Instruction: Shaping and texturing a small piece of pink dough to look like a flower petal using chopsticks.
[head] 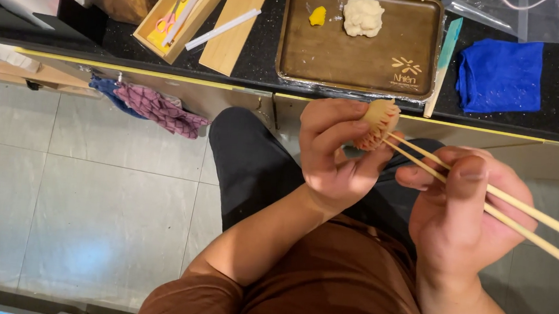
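head view: brown tray (342,61) holds pale dough lump (362,16), yellow bit (317,15).

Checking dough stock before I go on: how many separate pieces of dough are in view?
3: a ridged piece in the left hand, a white lump and a small yellow bit on the brown tray. More may lie outside the frame.

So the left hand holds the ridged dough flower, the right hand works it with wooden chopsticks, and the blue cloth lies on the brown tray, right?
Not quite: in the head view the blue cloth lies on the black counter, right of the brown tray. The rest is correct.
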